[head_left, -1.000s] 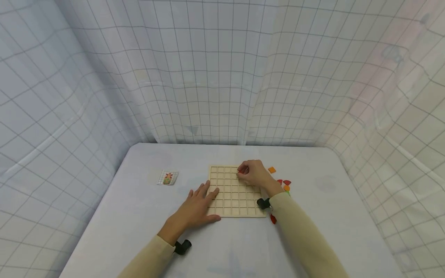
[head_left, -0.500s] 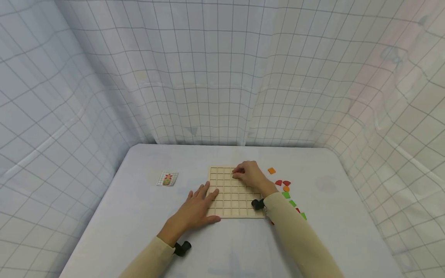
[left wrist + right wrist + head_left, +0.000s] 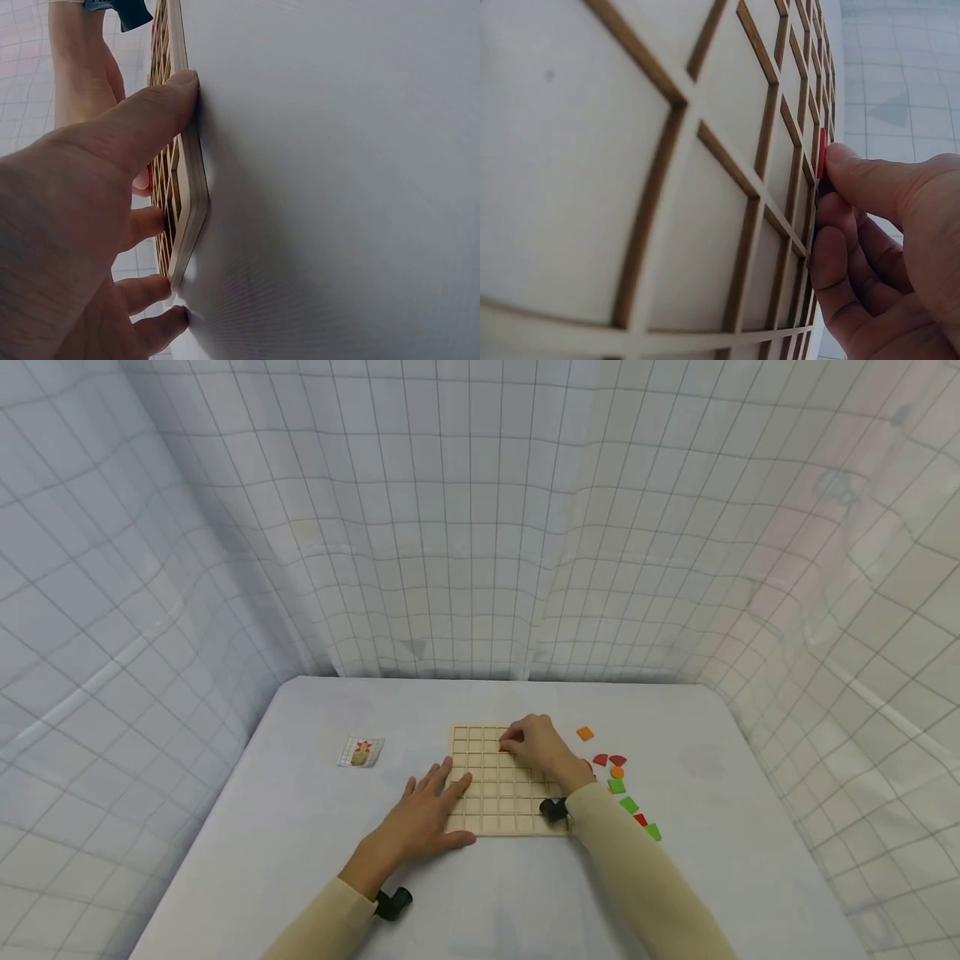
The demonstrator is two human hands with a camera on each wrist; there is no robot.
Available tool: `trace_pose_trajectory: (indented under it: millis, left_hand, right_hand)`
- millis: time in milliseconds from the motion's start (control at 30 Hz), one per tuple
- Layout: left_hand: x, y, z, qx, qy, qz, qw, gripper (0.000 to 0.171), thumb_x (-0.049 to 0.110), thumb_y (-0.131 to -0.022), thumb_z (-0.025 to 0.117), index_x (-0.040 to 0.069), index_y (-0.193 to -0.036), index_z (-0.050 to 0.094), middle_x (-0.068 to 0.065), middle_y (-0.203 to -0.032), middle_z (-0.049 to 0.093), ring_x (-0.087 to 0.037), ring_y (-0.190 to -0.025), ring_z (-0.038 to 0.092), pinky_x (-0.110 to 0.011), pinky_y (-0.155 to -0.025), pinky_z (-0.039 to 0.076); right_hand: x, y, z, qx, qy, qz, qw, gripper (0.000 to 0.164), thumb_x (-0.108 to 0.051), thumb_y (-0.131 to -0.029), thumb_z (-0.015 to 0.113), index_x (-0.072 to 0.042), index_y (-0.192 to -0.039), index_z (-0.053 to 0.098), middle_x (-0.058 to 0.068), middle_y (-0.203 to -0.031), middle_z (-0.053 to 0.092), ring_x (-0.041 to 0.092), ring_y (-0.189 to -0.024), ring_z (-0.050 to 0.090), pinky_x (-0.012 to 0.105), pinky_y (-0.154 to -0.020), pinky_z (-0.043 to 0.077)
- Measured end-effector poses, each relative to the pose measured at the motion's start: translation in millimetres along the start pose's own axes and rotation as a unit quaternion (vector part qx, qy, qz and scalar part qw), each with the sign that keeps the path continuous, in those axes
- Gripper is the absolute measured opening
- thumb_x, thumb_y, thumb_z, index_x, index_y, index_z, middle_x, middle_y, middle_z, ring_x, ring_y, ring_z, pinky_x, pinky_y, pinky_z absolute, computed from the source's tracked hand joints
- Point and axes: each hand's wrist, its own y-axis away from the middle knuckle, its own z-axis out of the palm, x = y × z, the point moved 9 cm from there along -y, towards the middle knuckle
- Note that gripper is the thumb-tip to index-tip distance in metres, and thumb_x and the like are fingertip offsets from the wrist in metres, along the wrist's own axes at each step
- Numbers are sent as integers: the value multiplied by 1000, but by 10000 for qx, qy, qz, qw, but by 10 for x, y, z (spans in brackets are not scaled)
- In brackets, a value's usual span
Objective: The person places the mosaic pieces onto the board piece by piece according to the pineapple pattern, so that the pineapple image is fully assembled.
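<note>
A pale wooden grid board [image 3: 491, 802] with square cells lies on the white table. My left hand [image 3: 422, 820] rests spread along its left side, thumb and fingertips at the rim; in the left wrist view the thumb presses on the board's edge [image 3: 196, 169]. My right hand [image 3: 542, 747] is over the upper middle of the board. Its thumb and fingers pinch a small red piece [image 3: 823, 153], held close to the cells in the right wrist view. Most of that piece is hidden behind the fingers.
Right of the board lie several flat pieces: an orange square [image 3: 585, 733], red wedges [image 3: 617, 760], an orange disc [image 3: 617, 772] and green pieces [image 3: 628, 805]. A small picture card [image 3: 361, 752] lies at the left. White gridded curtains [image 3: 450, 527] surround the table.
My right hand has moved slightly left over the board with the red piece, uncovering more green pieces beside the sleeve. The left hand stays in place.
</note>
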Motion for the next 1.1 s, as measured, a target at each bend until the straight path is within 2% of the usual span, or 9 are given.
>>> trace_pose_trajectory:
  millis: [233, 467, 767, 967, 1100]
  left_hand:
    - [-10, 1, 21, 60, -37, 24, 10000, 100, 58, -99, 90, 14, -178, 49, -30, -191, 27, -56, -175, 34, -84, -134, 33]
    - [-15, 1, 28, 19, -25, -30, 10000, 99, 60, -99, 90, 17, -179, 49, -27, -193, 26, -54, -177, 33, -83, -136, 32]
    - [-21, 2, 24, -38, -22, -102, 9999, 97, 58, -101, 89, 18, -180, 48, -25, -194, 24, -52, -179, 30, -81, -138, 29]
    - [-2, 23, 11, -18, -5, -47, 10000, 98, 57, -101, 90, 17, -179, 48, -26, -193, 25, -52, -178, 31, -81, -138, 30]
    - [-1, 32, 15, -24, 30, -60, 10000, 98, 58, -100, 90, 17, -179, 48, -26, -193, 25, -52, -178, 30, -81, -138, 29]
  right_hand:
    - [-50, 59, -40, 24, -23, -96, 9999, 10, -18, -109, 86, -13, -112, 93, 3, -111, 90, 15, -102, 81, 39, -97, 69]
    - [-13, 127, -120, 75, -118, 50, 9999, 11, -16, -109, 85, -10, -115, 91, 7, -116, 89, 21, -107, 81, 45, -102, 68]
    - [141, 204, -309, 329, -1, -236, 9992, 11, -13, -109, 84, -6, -113, 90, 11, -112, 89, 23, -100, 83, 43, -93, 70]
    - [307, 358, -483, 361, 10, 127, 9993, 13, -9, -110, 80, -5, -118, 89, 13, -121, 87, 27, -106, 81, 48, -99, 68]
    - [460, 471, -570, 329, 153, 251, 9990, 16, -10, -111, 79, -6, -123, 89, 12, -122, 86, 25, -106, 78, 46, -97, 66]
